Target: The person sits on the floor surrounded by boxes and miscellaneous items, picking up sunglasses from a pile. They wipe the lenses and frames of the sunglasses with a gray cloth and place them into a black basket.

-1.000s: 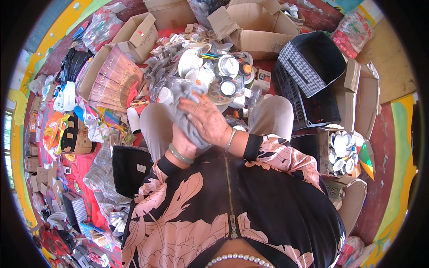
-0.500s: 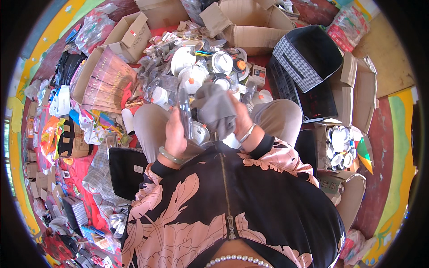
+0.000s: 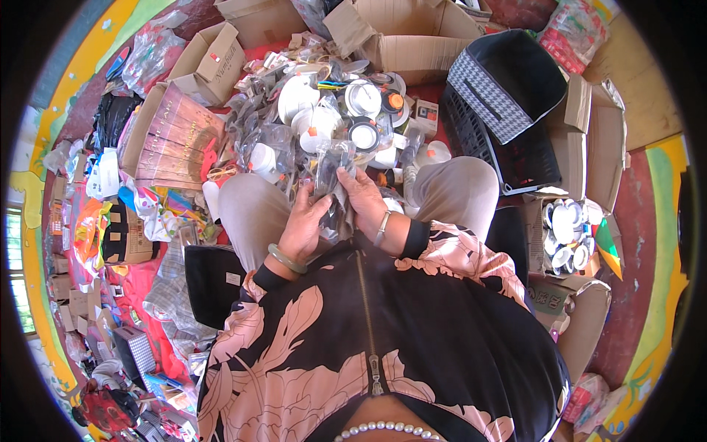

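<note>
Between my knees, both hands meet around a dark item in clear plastic (image 3: 335, 163); its exact kind I cannot make out. My left hand (image 3: 302, 227) pinches its lower left side. My right hand (image 3: 366, 200) presses against its right side, with a grey cloth (image 3: 342, 209) bunched under the palm and largely hidden by the fingers. Just beyond the hands lies a heap of small wares, with a white round piece in a dark ring (image 3: 363, 136) and a clear bag holding a white piece (image 3: 263, 158).
Open cardboard boxes (image 3: 427, 57) stand behind the heap. To the right are a black bin with a checked side (image 3: 492, 99), a black plastic basket (image 3: 529, 163) and a carton of white round pieces (image 3: 532, 221). A pink-printed box (image 3: 177, 140) stands at the left.
My hands have come together. The grey cloth has dropped lower and is more crumpled, and the plastic-wrapped item now sits between both hands.
</note>
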A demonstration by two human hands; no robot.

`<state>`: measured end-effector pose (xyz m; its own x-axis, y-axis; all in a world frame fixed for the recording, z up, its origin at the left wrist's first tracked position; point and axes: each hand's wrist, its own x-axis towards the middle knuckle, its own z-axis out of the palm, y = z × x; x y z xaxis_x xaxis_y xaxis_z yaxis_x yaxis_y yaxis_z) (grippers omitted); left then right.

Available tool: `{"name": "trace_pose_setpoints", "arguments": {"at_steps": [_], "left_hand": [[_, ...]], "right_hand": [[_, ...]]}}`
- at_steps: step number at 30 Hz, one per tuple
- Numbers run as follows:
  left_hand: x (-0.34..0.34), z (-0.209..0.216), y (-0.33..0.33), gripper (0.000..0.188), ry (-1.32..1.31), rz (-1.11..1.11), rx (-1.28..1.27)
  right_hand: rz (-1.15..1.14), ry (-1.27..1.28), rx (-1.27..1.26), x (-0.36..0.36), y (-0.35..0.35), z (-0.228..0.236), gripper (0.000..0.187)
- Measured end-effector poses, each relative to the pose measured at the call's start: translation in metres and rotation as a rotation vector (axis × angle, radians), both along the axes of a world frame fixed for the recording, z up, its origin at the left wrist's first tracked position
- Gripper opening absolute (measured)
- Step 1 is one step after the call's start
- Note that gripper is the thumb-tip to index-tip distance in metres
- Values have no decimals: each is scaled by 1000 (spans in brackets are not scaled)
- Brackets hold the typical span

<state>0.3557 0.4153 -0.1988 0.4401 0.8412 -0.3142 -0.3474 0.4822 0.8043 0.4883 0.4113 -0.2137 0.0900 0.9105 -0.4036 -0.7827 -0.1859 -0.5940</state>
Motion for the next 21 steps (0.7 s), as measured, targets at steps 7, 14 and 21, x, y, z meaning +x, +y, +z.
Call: {"name": "trace_pose_setpoints", "arguments": {"at_steps": [7, 14, 21], "left_hand": [[-10, 7, 6, 34, -16, -70, -45], [-19, 18, 9, 31, 55, -106, 152], [-32, 25, 0, 34, -34, -259, 122]], "right_hand": [[-10, -323, -226, 42, 19, -38, 36], [-103, -1269, 674, 47, 6, 35, 36], [255, -1935, 965, 14, 5, 58, 35]]}}
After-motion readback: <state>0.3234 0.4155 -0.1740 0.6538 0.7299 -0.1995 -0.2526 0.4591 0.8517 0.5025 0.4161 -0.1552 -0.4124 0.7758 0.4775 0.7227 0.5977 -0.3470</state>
